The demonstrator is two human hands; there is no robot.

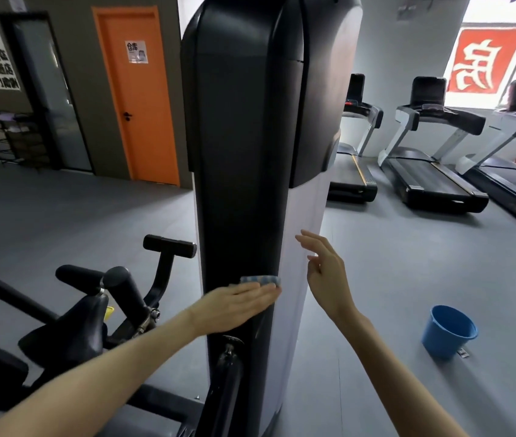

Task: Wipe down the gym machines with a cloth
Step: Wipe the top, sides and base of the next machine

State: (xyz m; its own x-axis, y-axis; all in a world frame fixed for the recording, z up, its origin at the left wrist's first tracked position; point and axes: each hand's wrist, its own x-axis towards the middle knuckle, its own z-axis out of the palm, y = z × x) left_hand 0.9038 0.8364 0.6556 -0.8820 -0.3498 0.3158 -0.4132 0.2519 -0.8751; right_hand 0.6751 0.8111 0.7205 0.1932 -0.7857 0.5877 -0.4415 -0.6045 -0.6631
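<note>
One blue cloth (261, 279) pinned flat, low on the weight-stack tower's black cover (240, 152).
The left hand (237, 305) presses it with straight fingers, none curled round it, so a quick stroke could, I judge, let it slide out and drop. The right hand (326, 272) is spread wide, holding nothing, just beside the white side panel (305, 216); whether it touches, I cannot tell.

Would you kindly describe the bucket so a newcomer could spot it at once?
Start at the tall black-and-white machine column. On the grey floor to its right, nearer than the treadmills, stands the bucket. It is the only bright blue, round, open-topped thing there.
</note>
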